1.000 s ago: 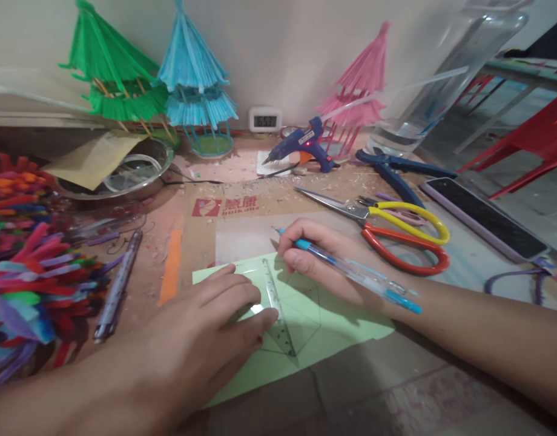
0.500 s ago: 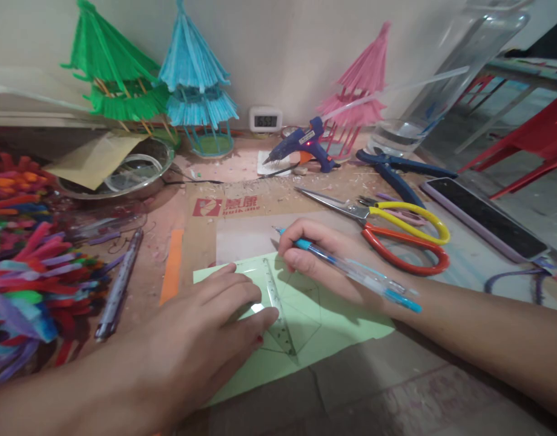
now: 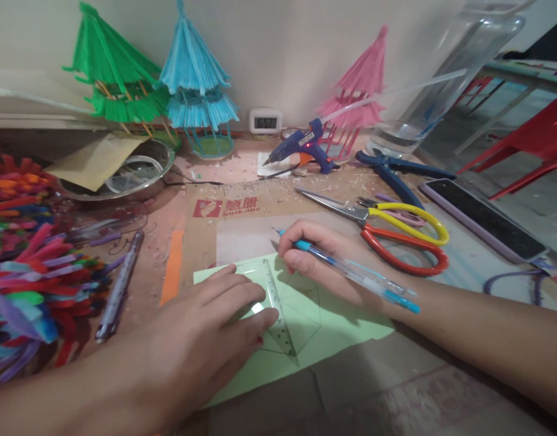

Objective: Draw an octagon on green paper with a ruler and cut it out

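Paper (image 3: 333,324) lies near us on the bench (image 3: 396,393). We press the ruler (image 3: 275,303) flat with our left hand (image 3: 201,330) so it stays put. Our right hand (image 3: 315,254) fingers pinch the pen (image 3: 351,272) at its edge.

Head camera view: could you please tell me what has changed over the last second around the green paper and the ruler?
Nothing has visibly changed. The left hand still presses the clear ruler onto the green paper, and the right hand still holds the blue pen at the ruler's far end.
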A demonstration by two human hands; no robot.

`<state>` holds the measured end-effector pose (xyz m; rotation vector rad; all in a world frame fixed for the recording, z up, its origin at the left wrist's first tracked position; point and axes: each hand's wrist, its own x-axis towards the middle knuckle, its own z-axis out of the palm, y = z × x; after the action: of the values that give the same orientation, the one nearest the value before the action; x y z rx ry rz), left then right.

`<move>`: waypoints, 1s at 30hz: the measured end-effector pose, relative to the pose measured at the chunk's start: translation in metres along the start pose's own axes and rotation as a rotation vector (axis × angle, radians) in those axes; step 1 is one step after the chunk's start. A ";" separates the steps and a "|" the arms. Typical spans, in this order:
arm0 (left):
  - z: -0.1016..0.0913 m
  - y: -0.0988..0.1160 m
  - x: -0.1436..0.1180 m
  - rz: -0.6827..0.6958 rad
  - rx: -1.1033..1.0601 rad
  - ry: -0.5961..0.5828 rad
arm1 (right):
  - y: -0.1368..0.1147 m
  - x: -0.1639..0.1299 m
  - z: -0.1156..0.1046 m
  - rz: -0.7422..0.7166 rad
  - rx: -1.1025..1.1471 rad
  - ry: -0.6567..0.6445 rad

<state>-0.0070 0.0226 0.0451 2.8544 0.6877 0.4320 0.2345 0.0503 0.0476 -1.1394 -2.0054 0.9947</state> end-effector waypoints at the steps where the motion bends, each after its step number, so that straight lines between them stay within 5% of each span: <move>1: 0.000 0.000 0.000 0.013 0.021 0.017 | 0.000 0.000 0.000 0.001 -0.004 0.003; 8: 0.001 -0.001 0.005 0.029 0.067 0.074 | 0.005 -0.006 0.000 -0.103 0.160 0.010; 16: -0.004 0.005 0.009 0.026 0.098 0.118 | -0.002 -0.005 0.009 -0.025 0.103 0.120; 30: 0.009 -0.006 -0.009 0.112 0.214 0.052 | -0.001 0.006 0.006 0.001 0.082 0.040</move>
<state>-0.0141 0.0224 0.0335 3.1045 0.6194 0.4776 0.2267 0.0539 0.0457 -1.1085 -1.9150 1.0369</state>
